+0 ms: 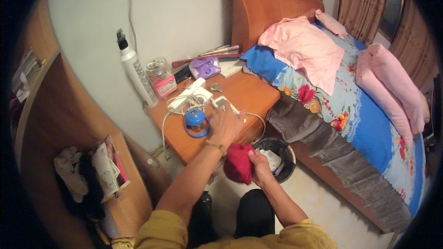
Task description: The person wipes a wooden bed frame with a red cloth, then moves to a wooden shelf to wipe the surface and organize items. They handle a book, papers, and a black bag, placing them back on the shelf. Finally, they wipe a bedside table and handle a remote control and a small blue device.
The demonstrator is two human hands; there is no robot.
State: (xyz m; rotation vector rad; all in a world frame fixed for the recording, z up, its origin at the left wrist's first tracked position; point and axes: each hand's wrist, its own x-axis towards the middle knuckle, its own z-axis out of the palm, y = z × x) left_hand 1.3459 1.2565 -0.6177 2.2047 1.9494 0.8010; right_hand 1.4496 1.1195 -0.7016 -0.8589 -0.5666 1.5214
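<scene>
My right hand (262,167) grips a dark red cloth (238,164) in front of the wooden nightstand (256,91). Over the nightstand's front part reaches my left hand (226,121), its fingers on or just above a white device with a small screen (225,104); whether they hold it cannot be told. A blue-topped container with a blue ring (195,117) stands to the left of that hand. Behind it lie a white power strip (188,95) with tangled white cables and some keys (216,87).
At the nightstand's back are a tall white bottle (136,72), a clear plastic jar (161,79), a purple tissue pack (205,67) and a white box (231,67). A lined waste bin (289,171) stands below, beside the bed (373,138). A wooden cabinet (131,186) is at left.
</scene>
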